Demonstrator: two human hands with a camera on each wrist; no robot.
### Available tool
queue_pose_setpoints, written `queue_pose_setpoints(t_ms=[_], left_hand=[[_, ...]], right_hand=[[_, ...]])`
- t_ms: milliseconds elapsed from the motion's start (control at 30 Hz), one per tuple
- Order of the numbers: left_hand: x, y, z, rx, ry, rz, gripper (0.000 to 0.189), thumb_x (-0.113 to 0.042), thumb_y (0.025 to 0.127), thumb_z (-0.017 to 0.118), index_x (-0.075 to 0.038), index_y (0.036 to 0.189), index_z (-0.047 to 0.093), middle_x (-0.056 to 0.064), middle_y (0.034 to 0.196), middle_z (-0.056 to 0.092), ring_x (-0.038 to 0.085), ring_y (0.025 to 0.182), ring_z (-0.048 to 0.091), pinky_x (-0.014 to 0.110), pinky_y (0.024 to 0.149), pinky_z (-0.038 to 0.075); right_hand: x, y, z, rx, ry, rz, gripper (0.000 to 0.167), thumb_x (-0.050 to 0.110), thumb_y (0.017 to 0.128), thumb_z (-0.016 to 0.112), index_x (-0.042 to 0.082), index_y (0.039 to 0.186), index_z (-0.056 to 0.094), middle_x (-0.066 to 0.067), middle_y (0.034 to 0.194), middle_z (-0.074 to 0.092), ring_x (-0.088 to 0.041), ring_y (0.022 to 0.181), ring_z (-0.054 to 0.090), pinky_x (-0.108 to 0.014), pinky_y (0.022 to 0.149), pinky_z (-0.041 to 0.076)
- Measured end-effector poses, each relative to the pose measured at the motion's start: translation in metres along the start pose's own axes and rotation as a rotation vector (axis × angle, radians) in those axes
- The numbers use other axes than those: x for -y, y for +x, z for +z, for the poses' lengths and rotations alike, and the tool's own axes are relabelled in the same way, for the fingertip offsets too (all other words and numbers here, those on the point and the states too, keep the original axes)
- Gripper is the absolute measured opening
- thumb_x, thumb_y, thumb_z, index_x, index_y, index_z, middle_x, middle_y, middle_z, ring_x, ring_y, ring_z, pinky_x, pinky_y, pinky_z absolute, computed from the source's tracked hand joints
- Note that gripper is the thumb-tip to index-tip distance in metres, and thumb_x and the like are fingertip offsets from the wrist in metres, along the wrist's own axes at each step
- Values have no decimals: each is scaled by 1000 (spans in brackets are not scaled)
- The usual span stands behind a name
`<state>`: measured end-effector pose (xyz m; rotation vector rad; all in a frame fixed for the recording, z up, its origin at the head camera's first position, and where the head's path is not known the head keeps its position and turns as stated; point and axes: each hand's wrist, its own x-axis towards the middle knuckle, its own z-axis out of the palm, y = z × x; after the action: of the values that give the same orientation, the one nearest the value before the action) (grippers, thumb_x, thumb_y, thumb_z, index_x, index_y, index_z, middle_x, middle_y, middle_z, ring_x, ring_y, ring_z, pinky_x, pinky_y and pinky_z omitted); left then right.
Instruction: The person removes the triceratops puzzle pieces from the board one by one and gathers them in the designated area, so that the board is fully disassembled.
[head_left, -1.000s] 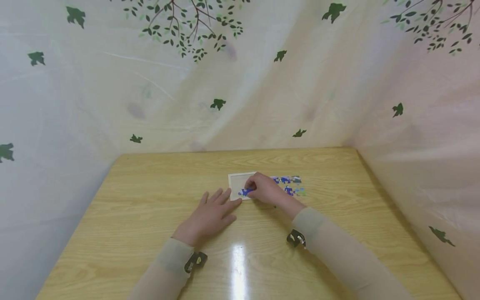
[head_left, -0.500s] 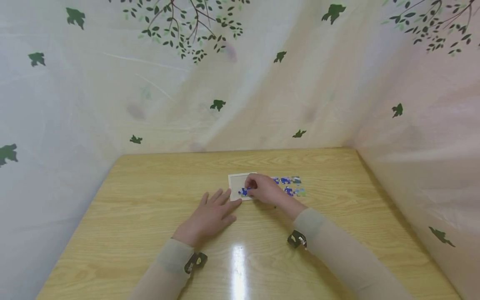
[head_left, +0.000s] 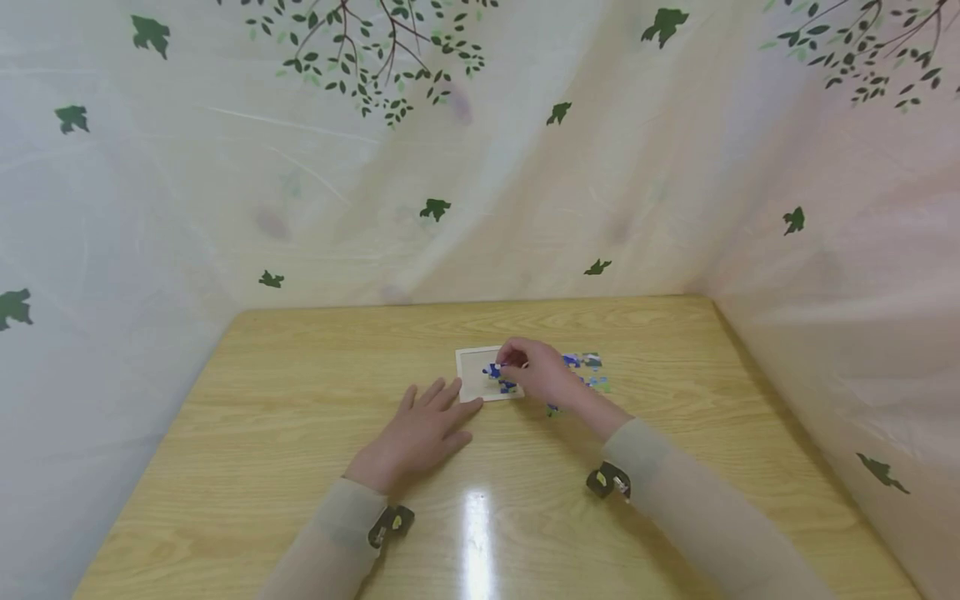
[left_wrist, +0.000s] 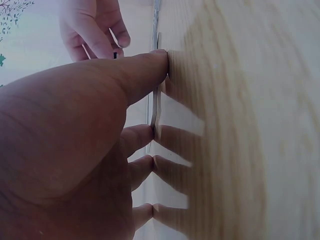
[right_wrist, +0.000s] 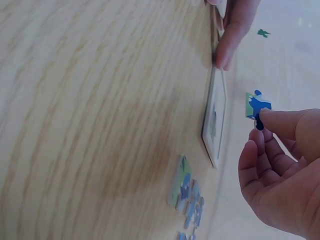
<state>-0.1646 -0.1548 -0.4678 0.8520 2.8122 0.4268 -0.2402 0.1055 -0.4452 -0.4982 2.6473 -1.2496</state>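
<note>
Between thumb and fingertips, my right hand (head_left: 540, 373) pinches a blue jigsaw piece (right_wrist: 257, 106) with green and white patches. It is raised over the white-rimmed puzzle tray (head_left: 471, 360), which lies flat on the table. Another blue piece (head_left: 508, 387) shows in the tray's lower right part, just below the held one. My left hand (head_left: 416, 433) rests on the table with its fingers spread, fingertips at the tray's left and near edges. In the left wrist view, the thumb (left_wrist: 145, 70) touches the tray's edge. The right hand hides the tray's right side.
Several loose jigsaw pieces (head_left: 592, 360) lie on the wooden table (head_left: 300, 400) right of the tray, partly behind the right hand. A single green and blue piece (head_left: 552, 411) sits nearer, below the right wrist. A light leaf-printed curtain (head_left: 337, 208) surrounds the table's back and sides.
My right hand has lifted off the tray's lower part and shifted slightly right, bringing the pinched piece up. The near loose piece shows more. My left hand stays put.
</note>
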Motion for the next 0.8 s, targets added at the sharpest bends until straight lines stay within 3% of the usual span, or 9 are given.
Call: queue_pose_setpoints(t_ms=[433, 800], left_hand=[[-4, -3, 3, 0, -6, -12, 56, -47, 117, 52, -32, 170, 47, 15, 181, 25, 42, 168, 17, 72, 132, 6], [-8, -4, 2, -9, -5, -6, 56, -46, 117, 52, -30, 170, 47, 16, 180, 27, 42, 167, 19, 74, 131, 7]], right_hand=[[-10, -24, -28, -40, -28, -1, 10, 9, 107, 73, 13, 116, 74, -2, 110, 73, -21, 104, 68, -40, 93, 60], [-22, -43, -48, -56, -73, 2, 10, 7, 106, 73, 9, 116, 74, -4, 107, 74, -22, 101, 68, -38, 87, 59]])
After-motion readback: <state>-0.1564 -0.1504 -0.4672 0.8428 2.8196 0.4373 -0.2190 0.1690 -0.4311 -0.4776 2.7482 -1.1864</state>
